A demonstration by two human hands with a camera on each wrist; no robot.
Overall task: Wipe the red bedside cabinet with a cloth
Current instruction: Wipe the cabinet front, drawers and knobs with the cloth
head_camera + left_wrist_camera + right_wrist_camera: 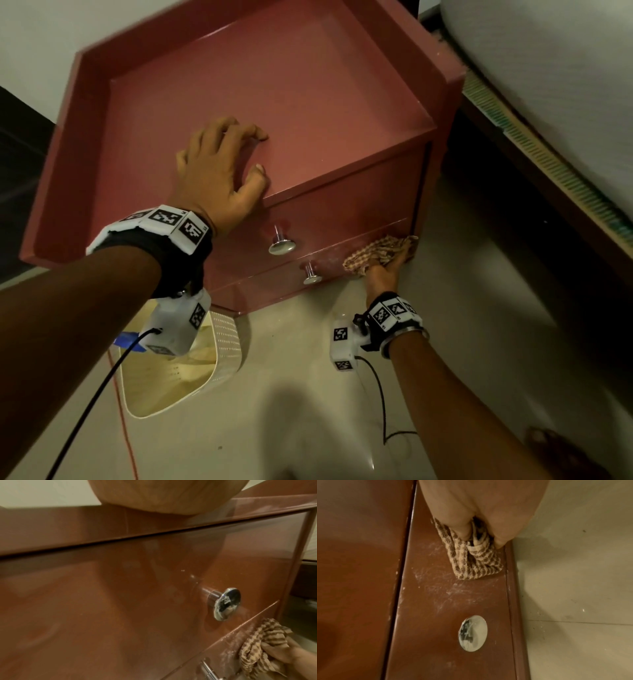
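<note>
While my right hand (383,274) is curled round the cloth (380,251), bunching its checked brown-and-cream weave into soft folds, it presses that wad against the lower drawer front (453,601) of the red bedside cabinet (274,102). My thumb and fingers (460,524) pinch the fabric from either side, and the wrist points up toward the cabinet from the floor (308,394). Just beyond the cloth the glossy panel carries pale, chalky smears (440,585), and further along it stands a round, mirror-bright metal knob (472,633). The cabinet's right corner lies beside my knuckles.

My left hand (219,174) rests on the smooth cabinet top near its front edge, fingers arched and loosely spread with the tips touching the surface, holding nothing; the heel of the palm sits at the edge. Below that wrist is the upper drawer with a second flared chrome knob (224,604). A raised rim runs round three sides of the top. Under my left forearm stands a cream perforated plastic basket (222,346) on pale, shiny floor tiles.
</note>
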